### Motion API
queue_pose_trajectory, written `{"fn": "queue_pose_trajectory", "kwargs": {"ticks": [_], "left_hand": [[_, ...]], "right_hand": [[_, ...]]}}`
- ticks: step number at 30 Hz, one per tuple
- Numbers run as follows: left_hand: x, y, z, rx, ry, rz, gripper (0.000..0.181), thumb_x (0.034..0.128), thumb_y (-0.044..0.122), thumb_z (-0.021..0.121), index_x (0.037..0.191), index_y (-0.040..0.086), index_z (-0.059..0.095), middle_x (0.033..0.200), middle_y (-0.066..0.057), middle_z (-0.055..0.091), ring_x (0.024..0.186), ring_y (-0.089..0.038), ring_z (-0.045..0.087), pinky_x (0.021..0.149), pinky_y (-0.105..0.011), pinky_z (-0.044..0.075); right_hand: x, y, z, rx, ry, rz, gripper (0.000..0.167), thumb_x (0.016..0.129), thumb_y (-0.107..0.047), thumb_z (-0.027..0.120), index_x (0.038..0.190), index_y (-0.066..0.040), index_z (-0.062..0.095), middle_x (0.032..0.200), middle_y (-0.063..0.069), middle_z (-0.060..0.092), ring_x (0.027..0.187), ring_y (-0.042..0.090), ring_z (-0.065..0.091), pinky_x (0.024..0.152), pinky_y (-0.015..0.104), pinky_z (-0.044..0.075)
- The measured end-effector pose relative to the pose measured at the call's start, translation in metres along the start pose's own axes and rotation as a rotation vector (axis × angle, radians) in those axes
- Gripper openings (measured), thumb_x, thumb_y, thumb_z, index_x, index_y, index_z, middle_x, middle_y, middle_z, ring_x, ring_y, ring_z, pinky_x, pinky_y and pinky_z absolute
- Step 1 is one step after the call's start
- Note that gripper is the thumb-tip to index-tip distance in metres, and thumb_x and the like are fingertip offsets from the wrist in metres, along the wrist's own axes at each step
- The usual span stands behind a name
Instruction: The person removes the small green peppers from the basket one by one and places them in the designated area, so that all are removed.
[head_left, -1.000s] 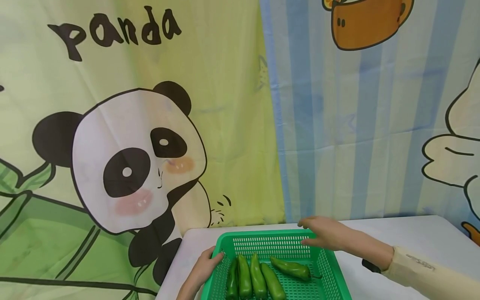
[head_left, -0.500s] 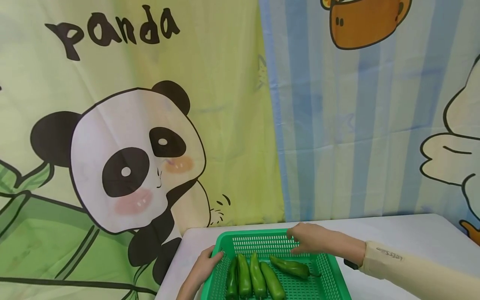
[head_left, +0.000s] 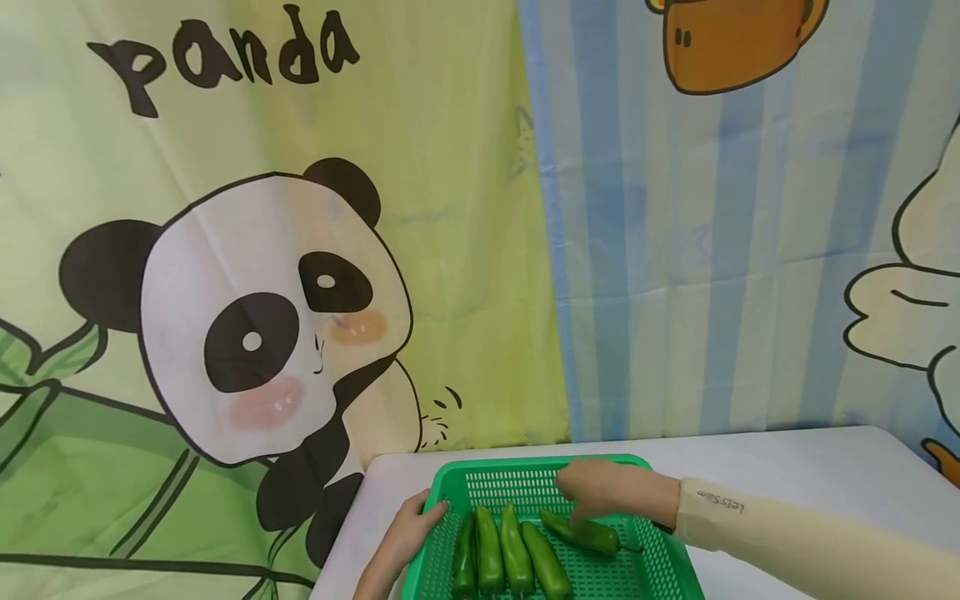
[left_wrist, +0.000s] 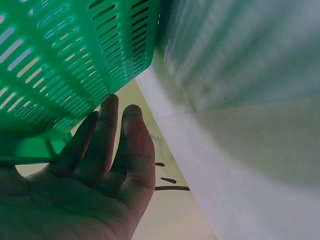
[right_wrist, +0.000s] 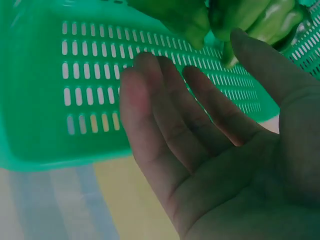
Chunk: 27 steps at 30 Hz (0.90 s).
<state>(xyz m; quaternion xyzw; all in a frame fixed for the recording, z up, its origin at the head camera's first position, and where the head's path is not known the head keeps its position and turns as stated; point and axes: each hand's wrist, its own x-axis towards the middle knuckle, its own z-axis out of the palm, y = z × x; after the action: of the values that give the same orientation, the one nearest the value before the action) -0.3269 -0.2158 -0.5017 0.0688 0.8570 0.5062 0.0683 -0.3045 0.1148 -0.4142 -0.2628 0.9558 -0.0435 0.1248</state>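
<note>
A green slotted plastic basket (head_left: 667, 557) holds several green peppers. Four of them (head_left: 514, 550) lie side by side at its left; another pepper (head_left: 592, 536) lies slanted to their right, its stem pointing right. My left hand (head_left: 405, 533) grips the basket's left rim, thumb over the edge; in the left wrist view the fingers (left_wrist: 107, 135) curve up along the outside of the wall. My right hand (head_left: 611, 487) hangs over the back of the basket, fingertips beside the slanted pepper. The right wrist view shows that hand (right_wrist: 215, 145) with bent, parted fingers and nothing held.
The basket stands on a white table (head_left: 780, 467). Behind the table hangs a curtain, with a panda (head_left: 277, 325) printed on its green part and stripes (head_left: 675, 250) on its blue part.
My right hand has moved left and downward, from the basket's back right corner to over the slanted pepper. My left hand stays on the rim, and the peppers lie as before.
</note>
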Motion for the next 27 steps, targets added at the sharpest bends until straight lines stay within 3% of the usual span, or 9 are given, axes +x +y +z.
{"fn": "queue_pose_trajectory", "kwargs": {"ticks": [3,5,8,13,23,27], "left_hand": [[0.000,0.001,0.000,-0.002,-0.003,0.000,0.045,0.0997,0.028,0.055,0.129,-0.006,0.059,0.097,-0.011,0.069,0.074,-0.015,0.066,0.063,-0.033,0.057],[0.000,0.001,0.000,-0.004,-0.011,-0.002,0.046,0.0997,0.028,0.055,0.130,-0.006,0.059,0.097,-0.010,0.069,0.074,-0.015,0.066,0.063,-0.033,0.057],[0.000,0.001,0.000,-0.008,-0.022,-0.001,0.046,0.0999,0.029,0.056,0.131,-0.005,0.059,0.097,-0.009,0.068,0.075,-0.015,0.066,0.064,-0.033,0.057],[0.000,0.000,0.001,-0.011,-0.025,0.010,0.046,0.0997,0.029,0.056,0.130,-0.005,0.059,0.096,-0.009,0.068,0.075,-0.015,0.066,0.064,-0.033,0.057],[0.000,0.000,0.001,0.012,-0.005,0.009,0.045,0.0990,0.030,0.056,0.128,-0.004,0.061,0.092,-0.008,0.069,0.070,-0.015,0.066,0.060,-0.033,0.057],[-0.001,0.002,0.002,0.022,-0.001,0.011,0.043,0.0986,0.030,0.056,0.125,-0.003,0.062,0.090,-0.007,0.068,0.069,-0.015,0.065,0.059,-0.032,0.057]], "right_hand": [[0.006,-0.005,0.004,-0.048,-0.030,0.023,0.030,0.082,-0.028,0.085,0.071,-0.016,0.059,0.063,-0.003,0.048,0.055,0.011,0.039,0.054,0.028,0.039],[0.009,-0.009,0.006,-0.080,-0.053,0.043,0.030,0.082,-0.028,0.085,0.072,-0.016,0.059,0.067,-0.002,0.053,0.057,0.013,0.045,0.056,0.029,0.043],[0.014,-0.013,0.008,-0.122,-0.077,0.072,0.023,0.081,-0.027,0.085,0.086,-0.014,0.066,0.082,0.002,0.061,0.068,0.016,0.055,0.063,0.032,0.050],[0.020,-0.014,0.013,-0.138,-0.096,0.091,0.030,0.081,-0.027,0.086,0.104,-0.016,0.070,0.099,0.002,0.067,0.086,0.019,0.064,0.074,0.034,0.055],[0.022,-0.017,0.026,-0.117,-0.059,0.123,0.025,0.076,-0.022,0.088,0.090,-0.018,0.067,0.088,-0.002,0.065,0.078,0.016,0.061,0.075,0.035,0.056],[0.024,-0.018,0.031,-0.191,-0.047,0.133,0.027,0.074,-0.026,0.089,0.083,-0.019,0.064,0.082,-0.002,0.063,0.071,0.014,0.058,0.069,0.032,0.055]]}}
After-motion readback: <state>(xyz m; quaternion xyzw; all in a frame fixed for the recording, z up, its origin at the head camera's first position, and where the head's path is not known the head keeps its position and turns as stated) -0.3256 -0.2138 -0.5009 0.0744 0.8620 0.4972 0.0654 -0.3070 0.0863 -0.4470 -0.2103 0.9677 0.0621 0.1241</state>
